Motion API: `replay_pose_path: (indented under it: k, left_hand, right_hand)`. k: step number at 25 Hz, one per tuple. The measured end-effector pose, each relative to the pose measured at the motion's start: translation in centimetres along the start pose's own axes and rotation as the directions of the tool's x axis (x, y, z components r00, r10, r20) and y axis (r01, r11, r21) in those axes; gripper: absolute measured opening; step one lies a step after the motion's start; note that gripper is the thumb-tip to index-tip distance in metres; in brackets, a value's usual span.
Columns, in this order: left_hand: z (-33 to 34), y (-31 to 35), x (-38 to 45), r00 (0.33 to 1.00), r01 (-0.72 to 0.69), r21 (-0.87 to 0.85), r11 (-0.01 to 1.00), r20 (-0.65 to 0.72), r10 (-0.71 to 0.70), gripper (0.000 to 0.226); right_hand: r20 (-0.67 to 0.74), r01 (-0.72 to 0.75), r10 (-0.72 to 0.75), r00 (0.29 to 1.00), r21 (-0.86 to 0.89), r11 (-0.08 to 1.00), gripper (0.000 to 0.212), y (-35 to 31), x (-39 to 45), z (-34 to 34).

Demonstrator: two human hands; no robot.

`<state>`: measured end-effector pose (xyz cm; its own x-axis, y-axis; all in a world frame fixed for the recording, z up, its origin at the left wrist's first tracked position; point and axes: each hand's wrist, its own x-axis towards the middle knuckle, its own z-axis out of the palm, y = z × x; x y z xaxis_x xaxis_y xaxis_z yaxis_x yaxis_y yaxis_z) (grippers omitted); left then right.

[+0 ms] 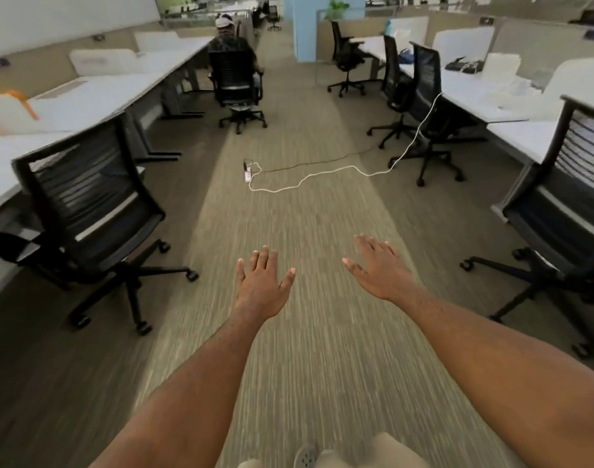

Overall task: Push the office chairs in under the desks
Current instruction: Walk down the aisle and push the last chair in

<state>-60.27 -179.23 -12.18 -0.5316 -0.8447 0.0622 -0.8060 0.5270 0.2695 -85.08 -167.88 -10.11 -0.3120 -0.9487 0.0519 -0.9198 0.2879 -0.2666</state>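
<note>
Striped carpet floor (309, 211) down the aisle, darker either side. On it: white power strip (248, 173) with a white cable (326, 173) and a black cable (322, 162) running right, plus wheeled office chairs, near left chair (89, 211), near right chair (565, 214), occupied chair (236, 82) further up. White desks (96, 96) line both sides.

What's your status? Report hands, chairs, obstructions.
Left hand and right hand open, holding nothing. Near left chair and near right chair out from desks. Power strip and white cable across aisle ahead.
</note>
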Motion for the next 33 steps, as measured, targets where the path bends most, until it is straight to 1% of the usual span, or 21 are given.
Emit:
replay_pose_path:
  k: [2, 6, 8, 10, 12, 14, 17, 19, 21, 24, 26, 27, 28, 29, 31, 33]
  left_hand:
    - [-0.7, -0.5, 4.9, 1.000, -0.015, -0.007, 1.000, -0.027, 0.015, 0.085]
    - [-1.3, -3.2, 11.8, 0.999, -0.002, -0.014, 1.000, -0.042, 0.002, 0.080]
    - [-1.4, -5.9, 15.3, 0.997, 0.056, -0.009, 0.998, -0.049, -0.057, 0.076]
    - [-1.4, -9.2, 18.6, 0.987, 0.145, -0.001, 0.989, -0.064, -0.145, 0.075]
    - [-1.3, -12.9, 21.8, 0.970, 0.233, 0.009, 0.972, -0.074, -0.232, 0.074]
    - [-1.7, -16.7, 25.3, 0.938, 0.339, 0.014, 0.941, -0.086, -0.336, 0.073]
    - [-3.8, -22.4, 29.2, 0.855, 0.504, -0.001, 0.864, -0.139, -0.499, 0.071]
    - [-5.5, -26.0, 30.8, 0.779, 0.611, -0.003, 0.792, -0.176, -0.601, 0.071]
    - [-7.0, -28.8, 31.5, 0.714, 0.684, 0.006, 0.729, -0.213, -0.667, 0.073]
    - [-10.1, -34.5, 32.5, 0.556, 0.805, -0.031, 0.593, -0.313, -0.770, 0.075]
    - [-11.8, -38.3, 33.2, 0.464, 0.860, -0.048, 0.508, -0.343, -0.817, 0.075]
    - [-12.5, -38.8, 33.1, 0.459, 0.864, -0.041, 0.502, -0.346, -0.818, 0.076]
    - [-13.1, -40.4, 33.4, 0.438, 0.872, -0.050, 0.486, -0.363, -0.823, 0.076]
    - [-13.6, -42.1, 34.1, 0.399, 0.887, -0.070, 0.456, -0.380, -0.835, 0.076]
    - [-14.9, -46.1, 35.5, 0.359, 0.902, -0.070, 0.427, -0.428, -0.829, 0.077]
    - [-16.9, -48.7, 36.9, 0.342, 0.907, -0.068, 0.416, -0.457, -0.821, 0.076]
  right_hand:
    - [-0.044, -0.021, 0.021, 0.999, -0.007, 1.000, 0.075, 0.7, 5.0, -0.7]
    - [-0.011, 0.002, -0.002, 1.000, -0.003, 1.000, 0.078, 0.2, 13.8, 0.5]
    - [-0.005, 0.032, -0.032, 0.999, 0.005, 0.999, 0.079, -1.0, 19.2, 1.9]
    - [0.013, 0.088, -0.088, 0.996, 0.028, 0.996, 0.078, -2.6, 25.0, 3.7]
    - [0.031, 0.151, -0.153, 0.988, 0.056, 0.987, 0.076, -4.6, 31.1, 5.9]
    - [0.061, 0.214, -0.218, 0.974, 0.072, 0.974, 0.074, -7.4, 37.8, 8.0]
    - [0.119, 0.356, -0.368, 0.922, 0.109, 0.928, 0.071, -13.1, 47.4, 9.9]
    - [0.119, 0.454, -0.467, 0.876, 0.125, 0.882, 0.070, -16.9, 52.9, 11.0]
    - [0.118, 0.521, -0.536, 0.836, 0.138, 0.842, 0.071, -20.2, 57.0, 11.8]
    - [0.149, 0.635, -0.662, 0.735, 0.191, 0.748, 0.072, -28.4, 63.3, 12.6]
    - [0.132, 0.700, -0.730, 0.671, 0.210, 0.682, 0.071, -33.2, 66.7, 13.4]
    - [0.106, 0.710, -0.739, 0.665, 0.214, 0.670, 0.070, -34.1, 66.8, 13.4]
    - [0.095, 0.731, -0.762, 0.640, 0.232, 0.642, 0.070, -36.1, 68.2, 13.7]
    - [0.106, 0.746, -0.782, 0.615, 0.244, 0.620, 0.070, -38.4, 69.9, 14.1]
    - [0.078, 0.783, -0.814, 0.576, 0.235, 0.576, 0.070, -43.6, 73.5, 14.6]
    - [0.033, 0.792, -0.823, 0.567, 0.254, 0.555, 0.071, -47.1, 75.6, 13.6]
